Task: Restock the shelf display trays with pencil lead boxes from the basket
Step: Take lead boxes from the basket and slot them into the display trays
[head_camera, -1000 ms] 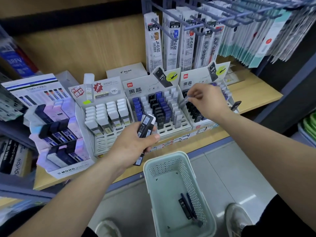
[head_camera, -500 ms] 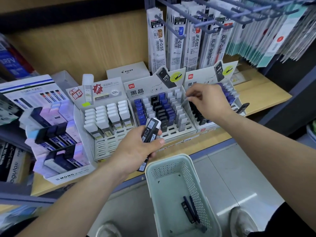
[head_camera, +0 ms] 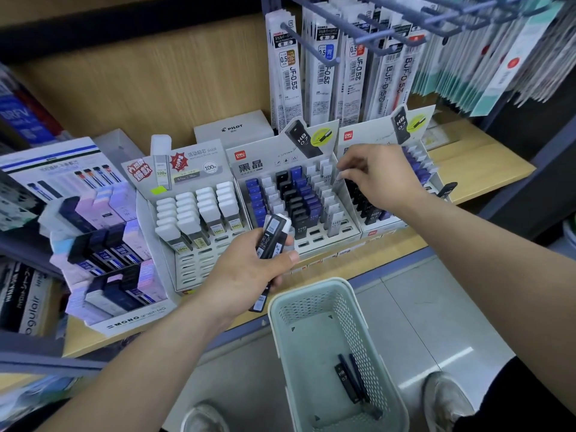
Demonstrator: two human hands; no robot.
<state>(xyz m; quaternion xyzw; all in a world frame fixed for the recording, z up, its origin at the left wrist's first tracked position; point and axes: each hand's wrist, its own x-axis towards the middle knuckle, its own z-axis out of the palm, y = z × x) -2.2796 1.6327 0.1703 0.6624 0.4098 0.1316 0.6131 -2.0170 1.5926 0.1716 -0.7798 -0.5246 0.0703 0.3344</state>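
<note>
1. Head view: the left hand (head_camera: 246,272) grips a bundle of pencil lead boxes (head_camera: 274,235), fingers and thumb curled round them; the bundle is held upright just in front of the trays, apparently as a ready supply, so that each box need not be fetched from below.
2. The right hand (head_camera: 385,177) hovers over the boundary between the middle display tray (head_camera: 327,243) and the right display tray (head_camera: 375,229); its fingers (head_camera: 346,165) are curled together at the tips; blur prevents telling whether they pinch a box.
3. The basket (head_camera: 311,291) stands on the floor (head_camera: 436,307), just below the shelf (head_camera: 483,169) edge and within reach of both hands; a few dark boxes (head_camera: 349,381) lie at its bottom, so stock remains to be placed.
4. Both trays lean back in stepped rows; boxes stand upright in individual slots, which keeps their caps visible and separable; the front slots of the middle display tray are vacant and are the probable targets.
5. Insertion requires a box aligned upright over a single slot; neighbouring boxes stand close, so a tilted entry could dislodge them.
</note>
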